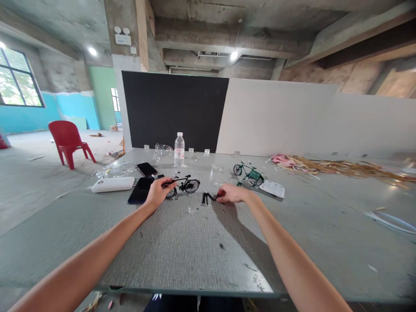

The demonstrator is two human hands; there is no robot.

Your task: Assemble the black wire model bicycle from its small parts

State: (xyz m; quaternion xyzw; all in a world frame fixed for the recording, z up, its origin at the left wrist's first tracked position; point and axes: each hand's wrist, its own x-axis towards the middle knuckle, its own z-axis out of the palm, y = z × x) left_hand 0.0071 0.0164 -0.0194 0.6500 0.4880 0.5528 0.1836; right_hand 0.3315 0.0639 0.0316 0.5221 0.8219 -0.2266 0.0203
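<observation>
Nearby on the grey tabletop [182, 247], slender black pieces [203, 199] lie beside my right grip [230, 193], whose closure I can't tell; leftward, my left grip [158, 191] holds a black miniature bicycle [189, 185]; farther right stands a green miniature bicycle [255, 175].

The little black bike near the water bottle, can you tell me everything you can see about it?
The little black bike is a small model with a dark frame, a dark saddle and two thin-spoked wheels. It looks like metal or plastic; I can't tell which. It's upright over the grey table, with its handlebar end towards the left hand. That hand's fingers hold the front end, hiding part of the front wheel.
</observation>
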